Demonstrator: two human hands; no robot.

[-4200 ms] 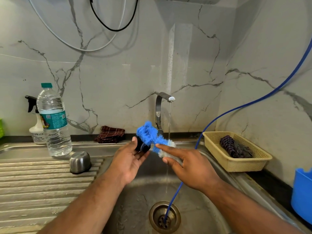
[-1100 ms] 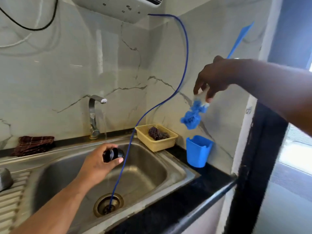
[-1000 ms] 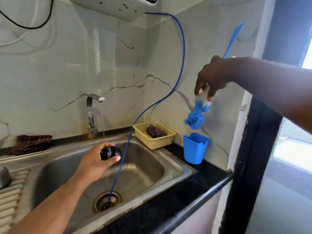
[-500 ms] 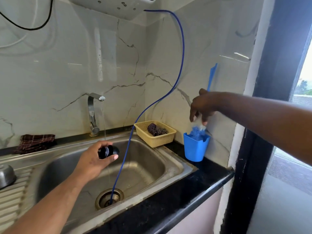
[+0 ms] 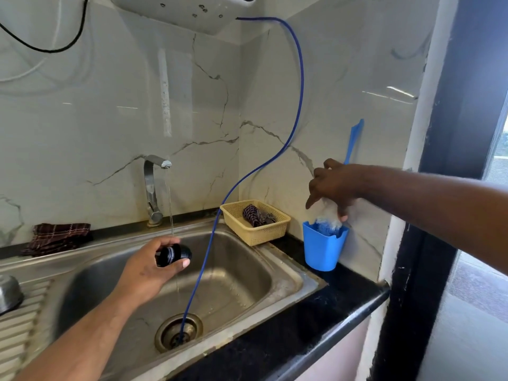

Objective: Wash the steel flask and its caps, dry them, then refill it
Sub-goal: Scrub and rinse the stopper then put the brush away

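My left hand (image 5: 145,273) grips a small black inner cap (image 5: 173,255) over the steel sink (image 5: 242,281), just under the thin stream from the tap (image 5: 152,188). My right hand (image 5: 331,188) reaches right and holds the blue bottle brush (image 5: 354,143) by its neck. The brush's bristle head sits down inside a blue cup (image 5: 323,250) on the black counter, with the handle sticking up behind the hand. A steel outer cap (image 5: 8,294) lies on the draining board at the far left edge. The flask itself is out of view.
A blue hose (image 5: 300,86) hangs from the wall unit down into the sink drain (image 5: 178,332). A yellow basket (image 5: 257,232) with a scrubber stands between sink and cup. A folded checked cloth (image 5: 56,237) lies behind the sink. The black counter edge (image 5: 343,314) and a dark door frame are at right.
My right hand carried the brush from the sink to the right and lowered its head into the blue cup. My left hand kept the black cap and drifted under the tap stream.
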